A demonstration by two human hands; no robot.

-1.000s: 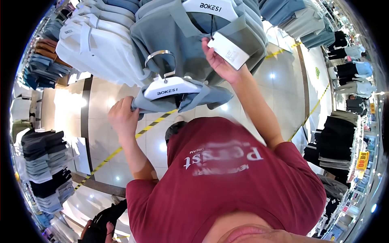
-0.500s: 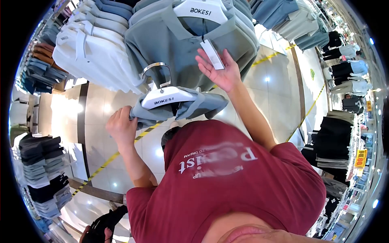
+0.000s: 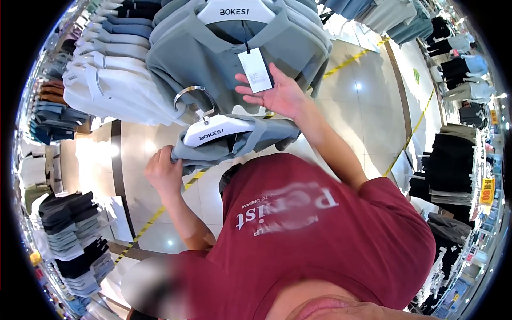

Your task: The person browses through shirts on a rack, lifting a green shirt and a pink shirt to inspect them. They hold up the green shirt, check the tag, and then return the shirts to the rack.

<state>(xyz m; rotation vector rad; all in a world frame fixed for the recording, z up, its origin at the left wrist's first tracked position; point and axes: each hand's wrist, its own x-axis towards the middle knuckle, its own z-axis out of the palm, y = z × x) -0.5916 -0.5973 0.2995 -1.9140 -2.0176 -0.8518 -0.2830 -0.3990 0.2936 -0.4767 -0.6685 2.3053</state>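
Your left hand (image 3: pixel 164 169) is gripping the shoulder of a slate-blue collared shirt (image 3: pixel 273 134), its fingers curled over the cloth at the shirt's left end. That shirt is in front of your chest, slightly tilted, on a white hanger lettered BOKESI (image 3: pixel 220 131), whose curved chrome hook (image 3: pixel 196 88) stands up in front of the clothes beyond. Your right hand (image 3: pixel 281 97) is palm up with its fingers extended and parted, behind a white rectangular paper tag (image 3: pixel 255 70) with small print too fine to read; the fingertips show past the tag's left edge and the thump-side of the hand is by its right edge. You cannot tell from here how firmly the tag rests on those fingers. It hangs by a thin black cord (image 3: pixel 245 34) from the neck of a grey-green collared shirt (image 3: pixel 197 69), which is at the front of a row on another white BOKESI hanger (image 3: pixel 234 12). To the left of that row hang white collared shirts (image 3: pixel 106 90). Below your hands, yellow-and-black striped tape (image 3: pixel 153 217) crosses the pale, glossy tiled floor (image 3: pixel 341 114). Folded clothes in black, grey and white (image 3: pixel 69 229) are stacked at far left, and black garments (image 3: pixel 450 162) hang at far right.
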